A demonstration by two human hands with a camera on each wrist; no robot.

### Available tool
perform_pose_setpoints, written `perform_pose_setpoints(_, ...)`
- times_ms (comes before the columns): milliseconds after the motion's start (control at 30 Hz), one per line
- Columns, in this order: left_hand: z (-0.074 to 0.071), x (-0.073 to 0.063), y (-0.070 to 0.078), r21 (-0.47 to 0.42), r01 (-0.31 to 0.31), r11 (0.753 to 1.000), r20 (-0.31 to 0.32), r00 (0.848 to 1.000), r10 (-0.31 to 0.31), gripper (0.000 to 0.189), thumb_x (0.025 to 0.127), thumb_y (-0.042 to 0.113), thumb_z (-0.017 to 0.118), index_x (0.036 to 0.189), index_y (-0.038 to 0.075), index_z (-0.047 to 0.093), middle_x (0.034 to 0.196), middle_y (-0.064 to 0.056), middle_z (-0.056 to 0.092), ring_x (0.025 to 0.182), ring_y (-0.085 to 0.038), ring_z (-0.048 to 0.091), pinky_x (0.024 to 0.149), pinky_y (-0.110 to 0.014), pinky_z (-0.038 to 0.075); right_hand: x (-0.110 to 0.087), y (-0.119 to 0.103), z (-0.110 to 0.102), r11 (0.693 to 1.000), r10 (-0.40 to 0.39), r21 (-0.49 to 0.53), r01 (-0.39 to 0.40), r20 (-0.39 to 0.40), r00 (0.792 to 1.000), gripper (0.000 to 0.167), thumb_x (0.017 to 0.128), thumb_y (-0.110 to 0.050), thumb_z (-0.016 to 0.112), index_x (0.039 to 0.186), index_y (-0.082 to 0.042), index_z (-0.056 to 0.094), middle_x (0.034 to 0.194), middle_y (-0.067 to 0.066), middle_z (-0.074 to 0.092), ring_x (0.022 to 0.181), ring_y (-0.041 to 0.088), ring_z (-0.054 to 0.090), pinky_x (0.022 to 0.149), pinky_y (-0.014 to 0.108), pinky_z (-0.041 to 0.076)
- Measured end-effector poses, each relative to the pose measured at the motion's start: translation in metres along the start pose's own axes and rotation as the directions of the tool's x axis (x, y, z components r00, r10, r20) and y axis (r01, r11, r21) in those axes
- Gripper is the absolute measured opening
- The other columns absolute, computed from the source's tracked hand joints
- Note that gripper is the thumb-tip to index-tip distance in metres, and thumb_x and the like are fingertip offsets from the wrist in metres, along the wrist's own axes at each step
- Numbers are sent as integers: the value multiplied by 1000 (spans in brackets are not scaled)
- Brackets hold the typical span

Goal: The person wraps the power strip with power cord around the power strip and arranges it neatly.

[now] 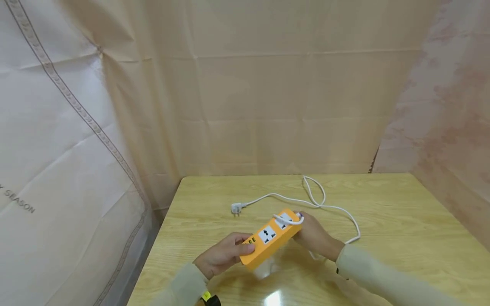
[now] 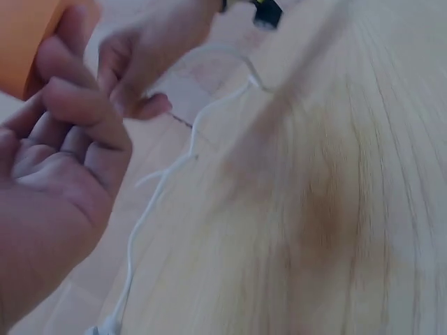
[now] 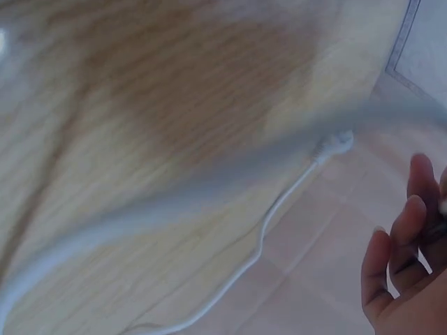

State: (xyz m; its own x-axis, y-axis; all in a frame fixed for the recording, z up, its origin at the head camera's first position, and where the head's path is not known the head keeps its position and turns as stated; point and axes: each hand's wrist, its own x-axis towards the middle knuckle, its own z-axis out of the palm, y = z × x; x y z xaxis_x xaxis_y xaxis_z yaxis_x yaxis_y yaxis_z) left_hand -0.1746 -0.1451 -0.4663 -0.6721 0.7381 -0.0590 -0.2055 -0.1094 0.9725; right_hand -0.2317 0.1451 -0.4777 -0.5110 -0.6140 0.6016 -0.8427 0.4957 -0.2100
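Note:
An orange power strip [image 1: 266, 234] with white sockets and small USB ports is held tilted above the table. My left hand [image 1: 226, 253] grips its near end, thumb on top by the ports. At the far end my right hand [image 1: 315, 233] pinches the white cord [image 1: 275, 194] where it meets the strip; part of that grip is hidden. A stretch of cord loops across the far socket. Curled fingers of the right hand [image 3: 412, 279] show at the edge of the right wrist view. The white plug [image 1: 236, 208] lies on the table, left of the cord's loop.
The wooden table [image 1: 199, 193] carries the rest of the cord, which bends near the back edge and on the right. Hanging cloth [image 1: 245, 106] encloses the back and sides. A black and yellow wrist device [image 1: 210, 298] shows by the left sleeve.

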Motion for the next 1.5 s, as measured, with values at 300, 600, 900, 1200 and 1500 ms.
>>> perform_pose_setpoints(300,2,-3,10,-50,-40,998,-233,972,27,42,105,30,55,127,-3,65,103,-2,71,86,-11,64,72,-27,51,13,-9,11,996,1,85,-4,37,999,21,94,-6,73,115,-5,73,75,-9,64,65,0,51,59,22,47)
perform_pose_setpoints(600,4,6,4,-7,3,1000,-387,922,-5,36,102,30,61,118,-2,69,93,0,71,75,-9,59,64,-22,42,-6,-12,11,997,50,58,-53,58,997,12,95,-15,74,104,-10,80,80,-9,69,66,-1,53,58,22,48)
perform_pose_setpoints(900,10,8,5,352,53,935,-398,912,98,37,100,42,67,109,7,67,96,-4,67,75,-14,52,62,-29,43,-3,-20,-7,1000,-24,-1,24,-1,1000,23,90,-13,79,112,-10,79,112,4,76,82,10,67,66,29,55)
perform_pose_setpoints(1200,6,8,3,560,97,823,-332,936,115,31,98,46,69,103,16,70,90,1,69,75,-13,58,66,-28,50,1,-20,-15,998,-56,3,56,22,998,11,91,-16,79,100,-11,80,91,-4,76,70,2,59,60,24,51)
perform_pose_setpoints(1500,6,7,-2,569,64,820,-267,957,110,30,102,46,63,103,16,68,86,1,65,71,-10,55,64,-27,47,-4,-18,-12,998,-62,-1,62,50,997,16,93,-19,78,107,-12,81,98,-3,77,80,6,67,65,28,56)
